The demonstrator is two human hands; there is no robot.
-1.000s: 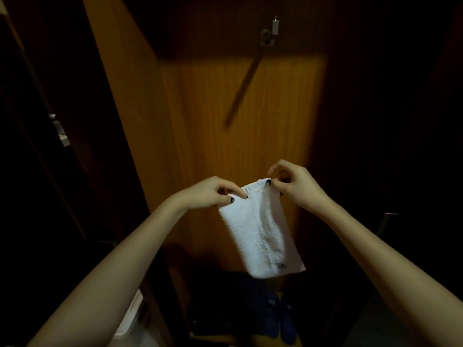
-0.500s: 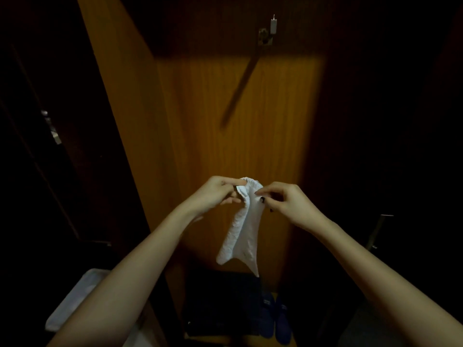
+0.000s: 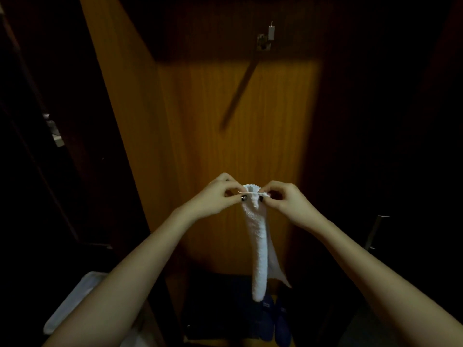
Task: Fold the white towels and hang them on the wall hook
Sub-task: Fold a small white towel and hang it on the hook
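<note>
Both hands are up in front of the wooden wall (image 3: 238, 126), close together. The left hand (image 3: 215, 196) and the right hand (image 3: 288, 204) each pinch the top edge of the white towel (image 3: 259, 246) between thumb and fingertips, with only a short stretch of cloth between them. The towel hangs straight down from that grip as a narrow, bunched strip, a loose flap trailing off its lower right side. It touches nothing but the fingers.

The hook (image 3: 266, 39) sits high on the wall, well above the hands, bare, throwing a long slanting shadow down the lit wood.

Down at the foot of the wall, in the dim recess, a pair of dark blue slippers (image 3: 275, 321) lies side by side just below the towel's tip. At the lower left a pale bin (image 3: 72, 301) shows beside the left forearm, partly hidden by it; I cannot tell what is inside. A metal handle (image 3: 375, 231) glints in the dark on the right.
</note>
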